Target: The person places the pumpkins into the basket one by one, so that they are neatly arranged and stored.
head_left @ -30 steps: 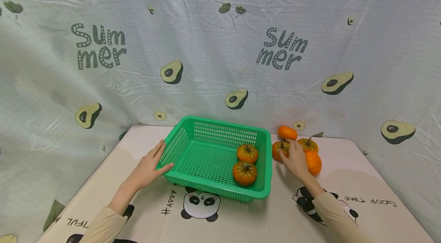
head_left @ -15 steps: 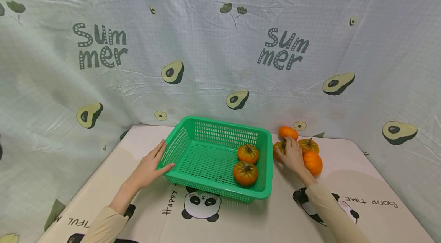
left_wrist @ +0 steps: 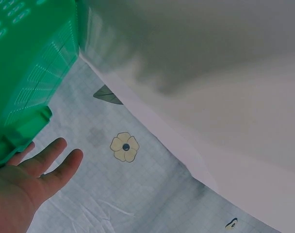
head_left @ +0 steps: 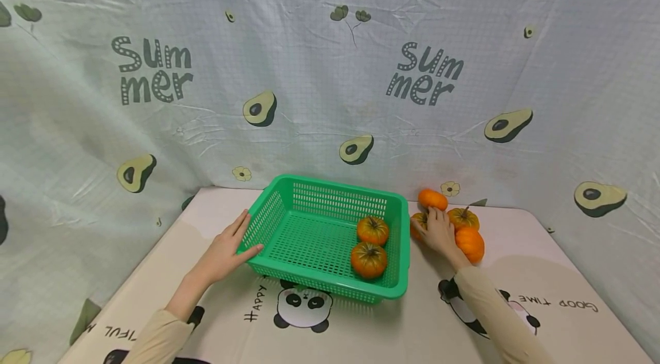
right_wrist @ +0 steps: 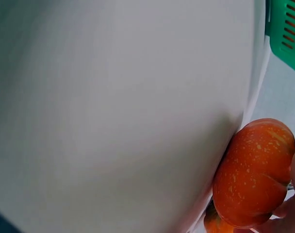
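My left hand (head_left: 224, 252) rests against the left rim of a green plastic basket (head_left: 319, 282), its fingers straight and spread. In the left wrist view those fingers (left_wrist: 60, 167) lie beside the basket's end wall. Two small ribbed pumpkins (head_left: 369, 259) sit inside the basket at its right end. Right of the basket, my right hand (head_left: 440, 233) has its thumb and fingers around another orange-green pumpkin (head_left: 419, 225), partly hidden by the hand. The right wrist view shows this pumpkin (right_wrist: 254, 172) low on the table, with fingers at its stem side.
Around the right hand stand more pumpkins: an orange one (head_left: 432, 199) behind, a ribbed one (head_left: 464, 219) to the right and a bright orange one (head_left: 470, 245) in front of that. A printed cloth (head_left: 309, 123) hangs behind the light table (head_left: 361, 335).
My right hand has moved slightly left and its fingers have settled over the pumpkin beside the basket. The left hand and the basket stay in place; the view has shifted a little.
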Demonstrator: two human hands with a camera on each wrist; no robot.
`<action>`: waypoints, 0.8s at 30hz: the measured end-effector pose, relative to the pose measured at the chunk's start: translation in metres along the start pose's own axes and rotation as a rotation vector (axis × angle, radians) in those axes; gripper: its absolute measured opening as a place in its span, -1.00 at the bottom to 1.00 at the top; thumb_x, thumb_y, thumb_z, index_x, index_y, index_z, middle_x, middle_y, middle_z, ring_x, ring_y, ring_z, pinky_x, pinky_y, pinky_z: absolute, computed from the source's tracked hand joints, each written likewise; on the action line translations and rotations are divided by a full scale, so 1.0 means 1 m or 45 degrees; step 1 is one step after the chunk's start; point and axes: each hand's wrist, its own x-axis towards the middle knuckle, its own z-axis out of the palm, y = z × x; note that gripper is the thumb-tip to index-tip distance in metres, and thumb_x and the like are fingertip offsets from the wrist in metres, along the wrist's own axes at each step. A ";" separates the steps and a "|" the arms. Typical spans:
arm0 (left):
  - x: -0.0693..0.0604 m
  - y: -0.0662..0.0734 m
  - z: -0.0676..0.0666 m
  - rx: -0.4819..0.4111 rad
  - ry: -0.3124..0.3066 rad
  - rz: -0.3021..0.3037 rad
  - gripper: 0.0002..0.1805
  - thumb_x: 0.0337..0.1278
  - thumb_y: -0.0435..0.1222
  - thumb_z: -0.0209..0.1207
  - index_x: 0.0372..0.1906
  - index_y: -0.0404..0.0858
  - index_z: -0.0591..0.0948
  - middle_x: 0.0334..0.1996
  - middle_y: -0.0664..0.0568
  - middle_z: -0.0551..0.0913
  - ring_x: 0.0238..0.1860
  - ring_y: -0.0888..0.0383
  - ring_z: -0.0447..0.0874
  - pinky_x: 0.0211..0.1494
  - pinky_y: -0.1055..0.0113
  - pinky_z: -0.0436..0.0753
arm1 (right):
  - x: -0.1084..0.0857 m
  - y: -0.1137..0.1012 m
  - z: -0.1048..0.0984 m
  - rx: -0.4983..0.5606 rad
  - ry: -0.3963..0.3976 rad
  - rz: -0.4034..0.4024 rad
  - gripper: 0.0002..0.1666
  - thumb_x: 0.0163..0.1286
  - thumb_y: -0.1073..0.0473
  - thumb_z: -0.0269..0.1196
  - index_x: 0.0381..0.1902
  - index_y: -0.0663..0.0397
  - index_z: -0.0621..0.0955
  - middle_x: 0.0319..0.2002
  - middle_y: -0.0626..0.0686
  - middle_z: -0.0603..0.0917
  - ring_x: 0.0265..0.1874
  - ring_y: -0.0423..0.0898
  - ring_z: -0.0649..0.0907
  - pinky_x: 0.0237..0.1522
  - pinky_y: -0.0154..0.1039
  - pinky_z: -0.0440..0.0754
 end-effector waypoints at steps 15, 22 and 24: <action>0.001 -0.001 0.000 0.000 0.008 0.010 -0.12 0.11 0.03 0.04 0.33 -0.47 0.03 0.35 -0.33 -0.02 0.29 -0.31 0.06 0.21 -0.16 0.22 | 0.002 0.002 0.000 -0.086 -0.084 0.030 -0.06 0.25 -0.37 -0.11 0.23 0.35 0.18 0.18 0.41 0.24 0.17 0.34 0.18 0.05 0.30 0.15; 0.001 -0.001 0.000 0.003 -0.001 0.003 -0.12 0.10 0.03 0.05 0.34 -0.45 0.03 0.36 -0.31 -0.02 0.30 -0.29 0.06 0.21 -0.15 0.22 | 0.000 0.004 -0.001 -0.112 -0.083 0.001 -0.05 0.23 -0.36 -0.05 0.21 0.37 0.19 0.15 0.42 0.26 0.14 0.33 0.21 0.04 0.31 0.17; 0.001 -0.002 0.001 0.008 0.002 0.003 -0.13 0.10 0.03 0.05 0.33 -0.45 0.03 0.36 -0.31 -0.01 0.30 -0.29 0.07 0.21 -0.15 0.22 | 0.000 0.004 -0.001 -0.119 -0.082 -0.002 -0.04 0.22 -0.37 -0.05 0.21 0.37 0.19 0.14 0.42 0.27 0.14 0.33 0.22 0.03 0.31 0.17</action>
